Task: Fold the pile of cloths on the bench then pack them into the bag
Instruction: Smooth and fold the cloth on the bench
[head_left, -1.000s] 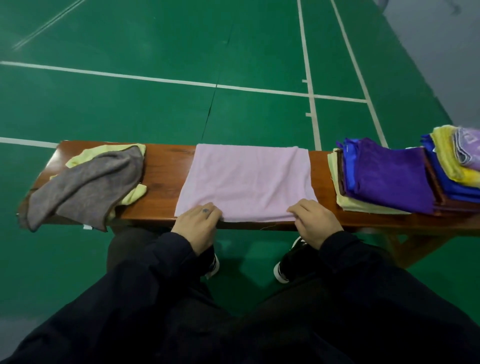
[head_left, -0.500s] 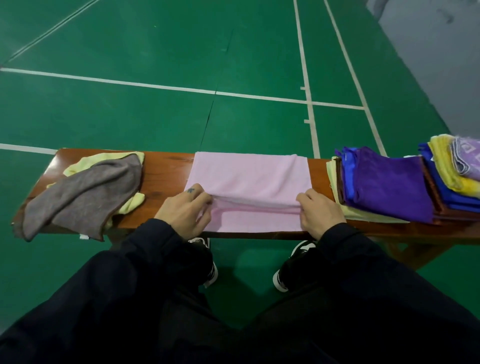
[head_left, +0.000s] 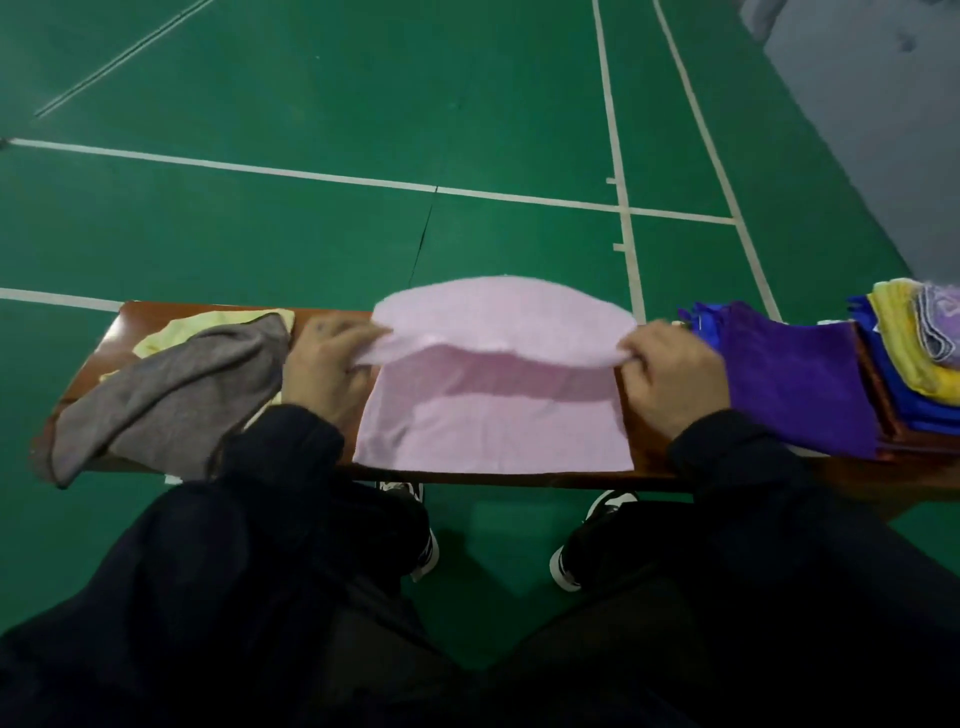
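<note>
One pale pink rectangular cloth (head_left: 493, 415) on brown wooden bench (head_left: 332, 317), left hand (head_left: 324, 364) and right hand (head_left: 670, 371) pinching its two corners, two loose cloths (head_left: 171, 389) left of it

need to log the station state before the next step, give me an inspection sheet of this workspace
surface: wooden bench, cloths along most of its top
job's things: pink cloth at the middle, its near edge lifted and carried over toward the far side; grey cloth loose over a pale yellow cloth at the left end; purple cloth topping a flat pile at the right; more blue and yellow cloths at the right edge; bag not seen
clutter: nothing seen
grippers: left hand and right hand each pinch a corner of the pink cloth
cables: nothing seen
surroundings: green court floor with white lines; person's shoes under the bench
</note>
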